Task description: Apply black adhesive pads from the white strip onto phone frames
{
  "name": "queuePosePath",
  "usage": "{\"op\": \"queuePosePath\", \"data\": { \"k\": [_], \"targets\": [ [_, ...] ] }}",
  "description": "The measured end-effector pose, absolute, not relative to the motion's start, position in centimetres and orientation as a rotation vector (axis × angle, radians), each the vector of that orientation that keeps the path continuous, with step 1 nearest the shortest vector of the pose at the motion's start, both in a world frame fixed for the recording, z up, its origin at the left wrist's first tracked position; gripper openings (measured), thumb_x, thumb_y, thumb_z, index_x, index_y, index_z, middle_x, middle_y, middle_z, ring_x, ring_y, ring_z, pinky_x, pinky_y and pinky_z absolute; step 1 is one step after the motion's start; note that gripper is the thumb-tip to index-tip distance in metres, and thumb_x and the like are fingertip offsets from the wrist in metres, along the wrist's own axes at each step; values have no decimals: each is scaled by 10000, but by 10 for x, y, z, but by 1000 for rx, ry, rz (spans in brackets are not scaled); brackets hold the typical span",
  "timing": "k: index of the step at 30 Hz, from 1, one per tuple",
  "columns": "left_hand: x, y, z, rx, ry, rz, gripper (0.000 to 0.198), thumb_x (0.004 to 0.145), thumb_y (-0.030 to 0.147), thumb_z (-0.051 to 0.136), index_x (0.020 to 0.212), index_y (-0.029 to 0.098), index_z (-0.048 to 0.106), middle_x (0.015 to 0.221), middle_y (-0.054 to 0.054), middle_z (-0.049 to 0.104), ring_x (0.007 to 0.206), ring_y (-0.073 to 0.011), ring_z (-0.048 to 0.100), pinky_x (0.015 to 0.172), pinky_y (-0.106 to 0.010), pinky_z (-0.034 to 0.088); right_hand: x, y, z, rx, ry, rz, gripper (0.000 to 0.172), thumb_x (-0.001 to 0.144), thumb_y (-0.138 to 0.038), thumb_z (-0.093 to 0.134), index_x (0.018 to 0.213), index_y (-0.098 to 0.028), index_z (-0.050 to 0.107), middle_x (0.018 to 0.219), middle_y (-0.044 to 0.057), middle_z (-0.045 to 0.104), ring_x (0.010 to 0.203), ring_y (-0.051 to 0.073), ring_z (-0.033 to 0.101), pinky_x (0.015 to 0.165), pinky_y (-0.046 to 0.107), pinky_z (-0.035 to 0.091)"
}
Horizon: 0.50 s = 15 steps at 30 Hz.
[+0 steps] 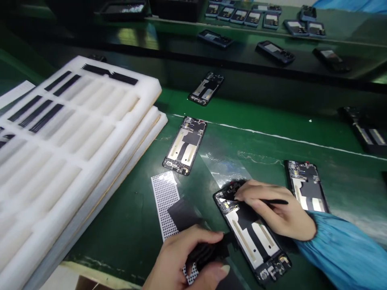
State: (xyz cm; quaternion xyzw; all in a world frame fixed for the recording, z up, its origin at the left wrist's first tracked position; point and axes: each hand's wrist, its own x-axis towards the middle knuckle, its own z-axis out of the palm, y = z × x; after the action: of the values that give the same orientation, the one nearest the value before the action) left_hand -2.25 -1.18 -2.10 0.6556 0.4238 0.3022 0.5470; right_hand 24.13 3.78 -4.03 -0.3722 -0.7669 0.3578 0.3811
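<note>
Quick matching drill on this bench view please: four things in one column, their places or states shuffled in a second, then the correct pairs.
Things
1. left hand
2. right hand
3. foam trays
4. perforated sheet

Places or states
A. stacked at the left of the bench
B. flat on the green mat, partly under a black piece
C. holds a dark flat part
D. rests on an open phone frame, holding a thin black tool

Pairs: 1-C, 2-D, 3-A, 4-B
</note>
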Motion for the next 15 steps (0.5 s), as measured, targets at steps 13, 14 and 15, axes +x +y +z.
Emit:
{"op": "queuePosePath", "data": {
  "k": [13,14,15],
  "targets": [
    [97,-82,-65,2737,1290,1036,209,941,101,555,1032,132,740,945,-56,795,633,-204,626,566,-375,389,299,-4,9,-1319,-1627,841,387,1054,-214,438,1421,-305,521,918,-9,808,912,174,770,925,356,584],
    [97,-83,-64,2755,1268,988,221,964,123,536,1049,133,740,964,-61,794,657,-208,640,580,-375,406,301,-5,8,-1311,-1586,976,382,1061,-218,418,1425,-300,504,921,-9,810,911,172,774,918,355,592],
    [97,-83,-63,2777,1246,937,239,987,145,512,1065,133,738,987,-66,792,678,-209,655,593,-374,425,304,-5,7,-1275,-1521,1121,376,1066,-223,398,1425,-281,494,938,3,810,906,175,777,889,352,608]
  ]
}}
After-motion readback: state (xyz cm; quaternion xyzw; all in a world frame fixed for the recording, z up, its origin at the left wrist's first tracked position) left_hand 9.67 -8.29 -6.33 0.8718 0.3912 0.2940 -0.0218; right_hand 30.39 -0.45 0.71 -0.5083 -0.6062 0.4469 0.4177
